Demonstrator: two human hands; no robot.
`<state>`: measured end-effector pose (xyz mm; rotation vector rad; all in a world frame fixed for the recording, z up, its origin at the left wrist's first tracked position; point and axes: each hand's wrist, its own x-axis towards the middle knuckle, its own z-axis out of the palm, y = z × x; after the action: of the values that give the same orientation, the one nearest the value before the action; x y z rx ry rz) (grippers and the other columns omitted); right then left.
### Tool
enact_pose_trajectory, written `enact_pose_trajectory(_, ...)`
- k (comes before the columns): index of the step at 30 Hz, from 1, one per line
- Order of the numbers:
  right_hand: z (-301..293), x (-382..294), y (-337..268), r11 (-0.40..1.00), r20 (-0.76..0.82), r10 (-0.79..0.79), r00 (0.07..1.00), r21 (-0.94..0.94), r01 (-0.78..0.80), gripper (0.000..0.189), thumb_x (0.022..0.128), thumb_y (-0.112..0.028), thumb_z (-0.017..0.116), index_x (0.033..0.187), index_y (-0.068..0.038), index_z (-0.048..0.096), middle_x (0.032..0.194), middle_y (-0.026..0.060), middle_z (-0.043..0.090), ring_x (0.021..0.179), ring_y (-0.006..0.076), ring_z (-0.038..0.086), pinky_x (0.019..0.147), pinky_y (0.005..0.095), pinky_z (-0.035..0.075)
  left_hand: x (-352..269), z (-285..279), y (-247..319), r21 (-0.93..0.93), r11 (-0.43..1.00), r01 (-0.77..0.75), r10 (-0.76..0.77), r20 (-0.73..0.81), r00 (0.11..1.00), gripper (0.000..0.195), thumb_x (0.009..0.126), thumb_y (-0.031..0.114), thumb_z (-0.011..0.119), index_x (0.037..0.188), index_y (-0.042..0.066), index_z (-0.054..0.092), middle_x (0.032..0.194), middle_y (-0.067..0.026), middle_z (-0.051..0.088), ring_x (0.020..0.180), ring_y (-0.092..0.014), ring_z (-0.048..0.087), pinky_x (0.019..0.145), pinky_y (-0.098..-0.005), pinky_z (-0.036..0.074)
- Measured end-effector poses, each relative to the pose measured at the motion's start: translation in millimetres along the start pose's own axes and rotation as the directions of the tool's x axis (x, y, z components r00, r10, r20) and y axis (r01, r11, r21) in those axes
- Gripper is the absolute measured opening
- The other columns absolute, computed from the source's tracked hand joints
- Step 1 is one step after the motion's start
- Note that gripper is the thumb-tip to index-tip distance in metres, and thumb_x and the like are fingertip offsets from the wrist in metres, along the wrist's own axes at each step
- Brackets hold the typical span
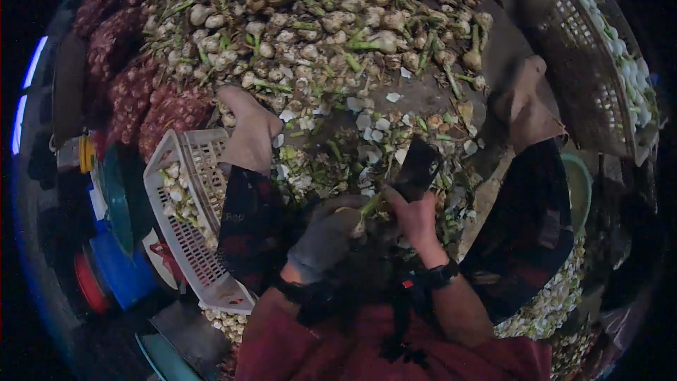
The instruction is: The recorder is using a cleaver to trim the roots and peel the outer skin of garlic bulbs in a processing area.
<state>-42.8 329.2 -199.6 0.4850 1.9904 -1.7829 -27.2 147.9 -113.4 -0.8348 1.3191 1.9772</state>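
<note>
My left hand (323, 235), in a grey glove, is closed around a garlic bulb with a green stalk (369, 212). The fingers partly cover the bulb. Close by on the right, my bare right hand (419, 222) grips a broad dark knife blade (420, 165), which points away from me; its handle is hidden in the hand. The right thumb or finger is near the garlic's stalk. Beneath both hands lie garlic trimmings (365, 156), with cut green stalks and pale skins. Beyond my feet rises a large heap of garlic bulbs (328, 16) with stalks on.
A white plastic crate (193, 270) holding garlic stands beside my left leg. Red mesh sacks of garlic (127, 87) are piled at the far left. A larger crate (587, 79) stands at right, near a green basin (579, 185). Blue bucket (124, 270) sits left.
</note>
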Motion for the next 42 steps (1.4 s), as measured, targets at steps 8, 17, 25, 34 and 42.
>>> enact_pose_trajectory(8,12,-15,64,0.727,0.214,0.108,0.971,-0.683,0.07,0.022,0.085,-0.016,0.07,0.101,-0.001,0.069,0.078,0.0152,0.07,0.068,0.0217,0.068,0.066,0.0357,0.054,-20,-23,22,0.716,0.36,-0.597,0.652,0.264,0.71,0.024,0.08,0.004,0.063,0.103,0.003,0.067,0.104,-0.0111,0.067,0.088,-0.021,0.066,0.077,-0.0322,0.053)
enact_pose_trajectory(17,39,10,94,0.967,0.104,0.253,0.962,-0.012,-0.253,0.011,0.085,-0.009,0.07,0.093,-0.001,0.072,0.081,0.001,0.069,0.069,0.012,0.06,0.065,0.031,0.049,-110,-177,135,0.855,0.518,0.034,0.781,-0.489,0.388,0.049,0.087,0.018,0.068,0.13,0.002,0.052,0.114,-0.013,0.061,0.095,-0.024,0.062,0.083,-0.0338,0.052)
enact_pose_trajectory(25,48,18,79,0.925,-0.101,0.145,0.984,0.366,-0.099,0.012,0.083,-0.01,0.072,0.091,-0.001,0.071,0.08,-0.0031,0.066,0.07,0.008,0.056,0.062,0.0284,0.046,208,-52,190,0.972,0.21,-0.11,0.649,-0.054,0.759,0.071,0.083,0.041,0.066,0.136,0.001,0.044,0.139,-0.0254,0.045,0.12,-0.037,0.053,0.103,-0.0422,0.041)
enact_pose_trajectory(34,44,26,67,0.904,-0.074,0.401,0.913,0.192,-0.381,0.017,0.082,-0.013,0.073,0.09,0.001,0.07,0.081,-0.001,0.067,0.068,0.0071,0.054,0.06,0.0283,0.045,321,-40,134,0.999,-0.025,0.044,0.753,-0.011,0.658,0.076,0.077,0.048,0.065,0.14,0.012,0.042,0.138,-0.0247,0.045,0.13,-0.043,0.039,0.108,-0.0524,0.031)
enact_pose_trajectory(42,48,26,75,0.909,-0.157,0.398,0.904,0.203,-0.365,0.015,0.08,-0.013,0.076,0.085,0.0,0.069,0.077,-0.0021,0.064,0.065,0.0078,0.053,0.057,0.0292,0.044,292,-47,86,0.972,-0.236,-0.015,0.631,0.165,0.758,0.041,0.078,0.032,0.064,0.111,0.008,0.059,0.114,-0.0196,0.06,0.104,-0.038,0.057,0.092,-0.0522,0.044)
